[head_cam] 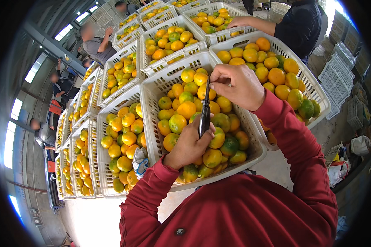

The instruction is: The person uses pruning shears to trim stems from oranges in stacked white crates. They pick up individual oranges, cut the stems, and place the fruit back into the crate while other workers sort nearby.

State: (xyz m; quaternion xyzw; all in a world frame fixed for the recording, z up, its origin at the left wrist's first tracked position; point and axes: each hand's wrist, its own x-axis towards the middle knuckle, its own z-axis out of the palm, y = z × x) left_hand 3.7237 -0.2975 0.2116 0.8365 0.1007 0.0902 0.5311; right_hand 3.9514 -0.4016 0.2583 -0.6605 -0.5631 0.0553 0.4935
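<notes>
My left hand point(190, 142) is closed around the dark handle of a slim hand tool point(205, 114), which looks like small clippers or scissors and points away from me. At the tool's tip are the pinched thumb and forefinger of my right hand point(235, 85); whether they grip the tip or something tiny there, I cannot tell. Both hands are over a white slatted plastic crate point(150, 123) full of green and orange citrus fruits point(186, 109). Part of the fruit is hidden under my hands.
More white crates of citrus surround mine, one on the right point(323, 106) and one on the left point(103, 160). A grey-white glove point(140, 160) lies on the left crate's fruit. Across the crates, a person in dark clothing point(300, 29) reaches into another crate. Other people stand farther left.
</notes>
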